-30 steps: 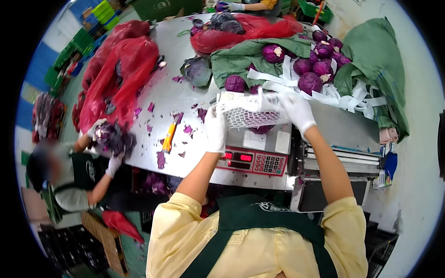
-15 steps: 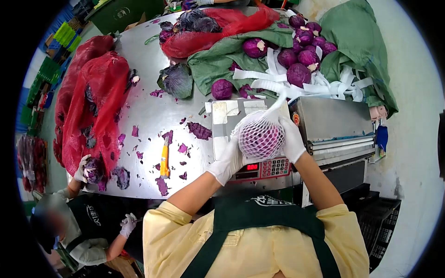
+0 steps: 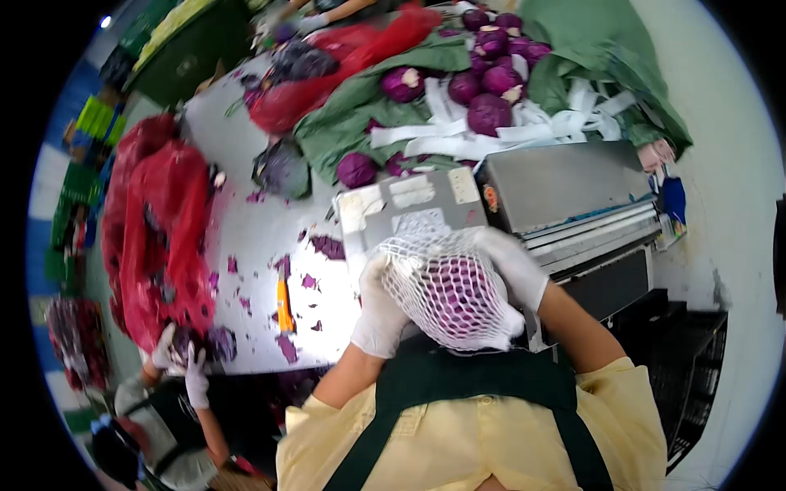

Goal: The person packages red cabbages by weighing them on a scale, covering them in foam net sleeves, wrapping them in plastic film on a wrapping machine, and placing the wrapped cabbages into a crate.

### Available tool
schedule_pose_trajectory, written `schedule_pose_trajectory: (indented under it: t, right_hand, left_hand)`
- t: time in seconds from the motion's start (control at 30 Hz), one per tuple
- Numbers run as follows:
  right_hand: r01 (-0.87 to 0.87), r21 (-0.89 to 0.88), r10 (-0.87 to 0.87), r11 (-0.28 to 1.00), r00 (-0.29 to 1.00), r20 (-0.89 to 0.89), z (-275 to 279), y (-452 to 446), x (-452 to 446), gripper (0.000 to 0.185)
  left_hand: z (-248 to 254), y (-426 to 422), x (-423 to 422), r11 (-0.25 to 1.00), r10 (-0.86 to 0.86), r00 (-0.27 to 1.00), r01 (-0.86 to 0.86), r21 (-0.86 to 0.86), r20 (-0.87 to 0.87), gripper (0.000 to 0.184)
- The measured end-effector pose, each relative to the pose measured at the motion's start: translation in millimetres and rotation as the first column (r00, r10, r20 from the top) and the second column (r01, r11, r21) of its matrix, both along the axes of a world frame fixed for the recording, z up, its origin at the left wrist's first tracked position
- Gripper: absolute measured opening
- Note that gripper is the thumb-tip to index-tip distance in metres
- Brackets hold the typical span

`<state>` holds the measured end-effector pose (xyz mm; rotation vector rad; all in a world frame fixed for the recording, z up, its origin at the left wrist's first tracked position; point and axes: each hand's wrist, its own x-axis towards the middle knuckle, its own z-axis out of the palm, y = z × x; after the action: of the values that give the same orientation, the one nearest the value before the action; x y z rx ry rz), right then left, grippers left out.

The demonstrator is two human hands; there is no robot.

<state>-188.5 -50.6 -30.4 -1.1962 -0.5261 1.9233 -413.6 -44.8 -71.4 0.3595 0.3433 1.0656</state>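
Note:
Between my gloved hands is a red cabbage in a white foam net, held close to my apron. My left hand grips its left side, and my right hand wraps round its upper right. The net's loose tail hangs at the lower right. Just beyond is the scale's platform, with pale tape patches on it; its display is hidden behind the cabbage. A loose red cabbage rests past the platform's far edge. To the right of the scale stands a metal wrapping machine.
Several red cabbages and white foam strips lie on a green sack. Red mesh bags fill the left side. A yellow utility knife lies among leaf scraps. A co-worker's gloved hands work on a cabbage at lower left.
The netted cabbage has come off the scale toward my body and tipped, its net tail swinging from top to lower right. The view has shifted. The co-worker's second hand has reached their cabbage.

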Motion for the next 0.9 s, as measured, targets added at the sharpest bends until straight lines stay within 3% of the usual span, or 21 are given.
schedule_pose_trajectory:
  t: [0.03,0.07,0.1,0.13,0.17,0.23,0.3,0.33,0.37,0.4,0.43,0.47,0.5,0.57,0.63,0.67,0.77,0.83,0.9]
  right_hand:
    - [-0.017,-0.304,-0.049,0.953,0.977,-0.208,7,-6,-7,0.035]
    - [-0.044,-0.3,-0.06,0.953,0.943,-0.328,6,-8,-5,0.037]
    - [-0.077,-0.291,-0.062,0.954,0.896,-0.439,4,-8,-2,0.039]
    - [-0.047,-0.289,-0.088,0.956,0.895,-0.438,9,-8,0,0.038]
    - [-0.018,-0.288,-0.115,0.958,0.892,-0.437,13,-8,2,0.037]
    - [0.095,-0.129,-0.139,0.987,0.908,-0.396,31,-4,7,0.036]
    - [0.213,-0.14,-0.247,0.967,0.919,-0.307,18,29,14,0.039]
    - [0.078,0.438,-0.151,0.896,0.98,0.133,10,52,26,0.043]
    - [-0.248,0.594,-0.121,0.766,0.851,0.511,9,72,53,0.044]
    - [-0.512,0.502,-0.134,0.697,0.595,0.792,19,97,78,0.038]
    - [-0.619,0.35,-0.127,0.703,0.375,0.918,36,125,104,0.035]
    - [-0.514,0.369,-0.234,0.775,0.309,0.922,42,153,126,0.034]
    - [-0.452,0.444,-0.365,0.774,0.256,0.895,23,192,154,0.03]
    - [-0.617,0.278,-0.37,0.736,-0.022,0.929,-15,263,210,0.023]
    - [-0.712,0.168,-0.397,0.682,-0.168,0.902,-56,299,245,0.018]
    - [-0.841,-0.034,-0.455,0.54,-0.326,0.829,-57,307,254,0.02]
    - [-0.744,-0.393,-0.293,0.54,-0.604,0.741,-88,323,272,0.037]
    - [-0.852,-0.025,-0.535,0.523,-0.351,0.769,-93,318,287,0.017]
    - [-0.797,0.039,-0.341,0.602,-0.213,0.916,-31,287,275,0.012]
  left_hand:
    - [1,10,6,0.984,-0.115,0.939,0.153,-0.093,0.324,0.045]
    - [3,16,14,1.0,-0.005,0.999,0.005,0.005,-0.033,0.044]
    - [19,21,24,0.994,0.064,0.998,-0.064,-0.087,0.006,0.044]
    - [35,25,35,0.975,0.142,0.989,-0.133,-0.176,0.038,0.044]
    - [47,25,41,0.994,0.106,0.994,-0.106,-0.013,0.019,0.046]
    - [51,18,52,0.974,0.141,0.976,-0.167,-0.152,-0.165,0.053]
    - [50,7,70,0.951,-0.038,0.968,-0.041,-0.308,-0.247,0.072]
    - [53,22,79,0.936,-0.039,0.971,-0.048,-0.35,-0.237,0.065]
    - [31,41,81,0.941,-0.063,0.966,-0.027,-0.338,-0.252,0.068]
    - [26,57,86,0.917,-0.086,0.995,0.062,-0.393,-0.043,0.069]
    - [26,73,93,0.888,-0.099,0.981,0.163,-0.43,0.169,0.07]
    - [29,89,100,0.923,-0.164,0.964,0.225,-0.312,0.21,0.071]
    - [43,102,112,0.894,-0.155,0.988,0.151,-0.422,0.026,0.069]
    - [49,138,128,0.896,-0.187,0.973,0.226,-0.382,0.138,0.066]
    - [23,176,143,0.932,-0.245,0.969,0.24,-0.273,0.017,0.064]
    - [36,191,159,0.925,-0.254,0.967,0.253,-0.283,0.034,0.061]
    - [43,246,200,0.895,-0.307,0.948,0.317,-0.314,0.083,0.062]
    - [46,279,227,0.869,-0.365,0.926,0.377,-0.319,0.101,0.065]
    - [46,295,245,0.912,-0.368,0.928,0.346,-0.221,-0.064,0.07]
